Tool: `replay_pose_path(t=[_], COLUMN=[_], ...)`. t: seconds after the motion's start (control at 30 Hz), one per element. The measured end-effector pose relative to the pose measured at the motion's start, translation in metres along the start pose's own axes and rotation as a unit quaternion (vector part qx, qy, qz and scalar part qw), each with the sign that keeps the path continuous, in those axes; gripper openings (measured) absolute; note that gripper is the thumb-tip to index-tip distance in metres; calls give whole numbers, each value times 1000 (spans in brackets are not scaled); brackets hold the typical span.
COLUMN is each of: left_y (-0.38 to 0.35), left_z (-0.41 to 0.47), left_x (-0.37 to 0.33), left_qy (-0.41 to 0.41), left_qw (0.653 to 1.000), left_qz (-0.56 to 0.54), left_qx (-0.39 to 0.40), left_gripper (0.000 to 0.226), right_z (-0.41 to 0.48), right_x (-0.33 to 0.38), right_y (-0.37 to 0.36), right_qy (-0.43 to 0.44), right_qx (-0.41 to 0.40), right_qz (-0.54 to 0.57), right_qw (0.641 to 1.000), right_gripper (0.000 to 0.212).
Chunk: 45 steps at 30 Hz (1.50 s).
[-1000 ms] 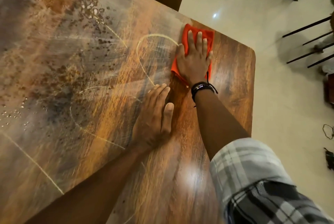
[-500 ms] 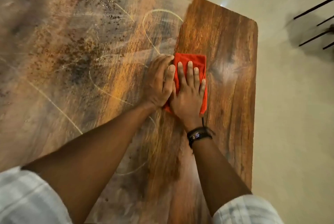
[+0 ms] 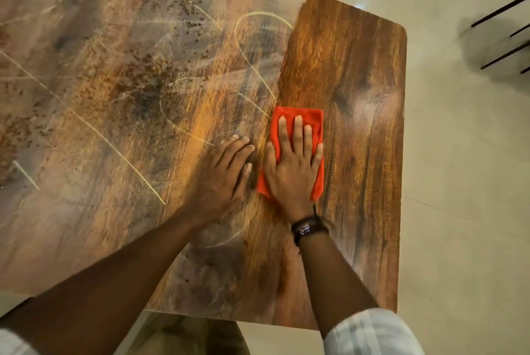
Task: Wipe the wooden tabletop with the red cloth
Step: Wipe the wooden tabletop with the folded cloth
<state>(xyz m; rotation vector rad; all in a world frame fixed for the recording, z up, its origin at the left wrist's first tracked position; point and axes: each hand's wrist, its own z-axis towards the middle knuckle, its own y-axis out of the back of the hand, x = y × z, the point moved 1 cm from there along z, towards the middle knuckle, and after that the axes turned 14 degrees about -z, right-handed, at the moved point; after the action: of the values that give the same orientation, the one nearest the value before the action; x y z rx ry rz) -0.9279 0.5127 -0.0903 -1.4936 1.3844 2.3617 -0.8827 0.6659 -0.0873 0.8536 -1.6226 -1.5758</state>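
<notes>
My right hand [image 3: 292, 171] lies flat on the red cloth [image 3: 315, 119], fingers straight and slightly spread, pressing it down without gripping. My left hand [image 3: 220, 171] rests flat on the bare surface [image 3: 358, 68] just beside the cloth, fingers straight, holding nothing. The cloth sits folded near the right end of the surface, at the border between the clean dark wood and the hazy film with brown specks [image 3: 160, 68] to the left. The cloth appears soft, light and limp; it will likely bunch or slip under a light touch, so apply even palm pressure across its middle and keep the fingertips short of its front edge. The surface looks hard and smooth. Nothing stands in the wiping path. Dark chair rails [image 3: 499, 39] stand on the tiled floor [image 3: 459, 182], well apart.
</notes>
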Motion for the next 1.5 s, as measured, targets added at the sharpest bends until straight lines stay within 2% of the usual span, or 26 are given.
replay_pose_path(t=[0.17,0.33,0.53,0.7,0.8,0.97,1.2,1.33,1.5], left_y=[-1,-1,3,4,5,4,4,2,4], left_z=[-2,-2,-4,-6,-7,-8,-8,-9,-9], left_x=[3,2,-2,-4,-6,-5,-6,-3,-7], left_qy=[3,0,-10,2,7,13,12,19,32], left_qw=[1000,1000,999,999,1000,1000,999,999,998], left_qz=[22,24,10,1,-3,-7,-13,-24,-27], left_qx=[12,8,-32,-35,-29,-25,-31,-34,-39], left_gripper=[48,47,44,44,43,44,42,41,42], right_z=[78,71,-44,-177,-223,-190,-88,-105,-182], right_x=[7,7,14,12,6,5,11,18,36], right_y=[0,0,0,0,-2,-1,-3,-4,-4], right_qy=[-27,-19,15,31,44,38,-34,-33,-20], right_qx=[40,48,-1,29,24,22,3,-6,11], right_qz=[10,17,22,-15,-24,-32,-1,-8,-5], right_qw=[999,999,1000,999,998,999,999,999,1000], right_gripper=[60,60,61,61,60,62,62,61,60])
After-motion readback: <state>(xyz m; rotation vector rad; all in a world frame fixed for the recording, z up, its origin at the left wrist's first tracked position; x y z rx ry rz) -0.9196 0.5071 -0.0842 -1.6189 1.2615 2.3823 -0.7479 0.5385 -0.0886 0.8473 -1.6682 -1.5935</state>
